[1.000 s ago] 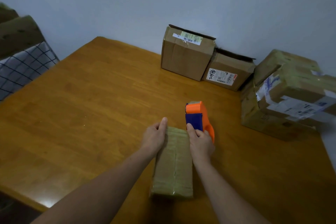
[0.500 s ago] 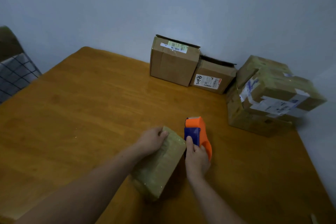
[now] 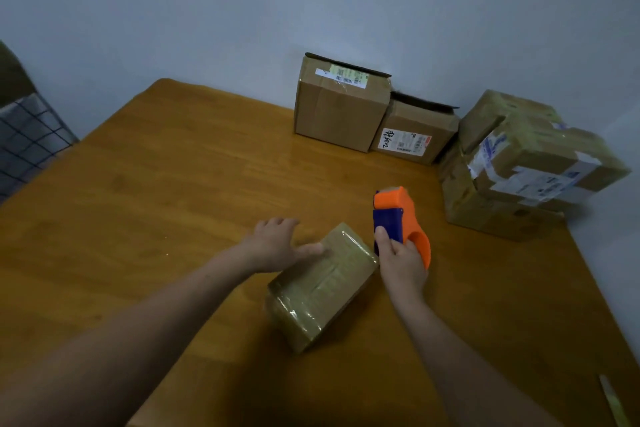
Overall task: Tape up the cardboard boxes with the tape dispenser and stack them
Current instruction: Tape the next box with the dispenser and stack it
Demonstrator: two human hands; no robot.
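Observation:
A small flat cardboard box (image 3: 322, 284), wrapped in shiny tape, lies at an angle on the wooden table (image 3: 156, 204) in front of me. My left hand (image 3: 277, 244) is spread open at the box's far left corner, with only the thumb touching the top. My right hand (image 3: 401, 263) grips the orange and blue tape dispenser (image 3: 401, 218), held upright just right of the box's far end.
Two brown boxes (image 3: 341, 104) (image 3: 414, 135) with open flaps stand against the back wall. A stack of taped boxes (image 3: 519, 163) fills the table's far right corner. A checked cloth (image 3: 27, 135) sits off the left edge. A pale strip (image 3: 614, 402) lies near the right edge.
The small box has turned from lengthwise to slanting right. My left hand has let go of its end and spread open. The dispenser stays in my right hand.

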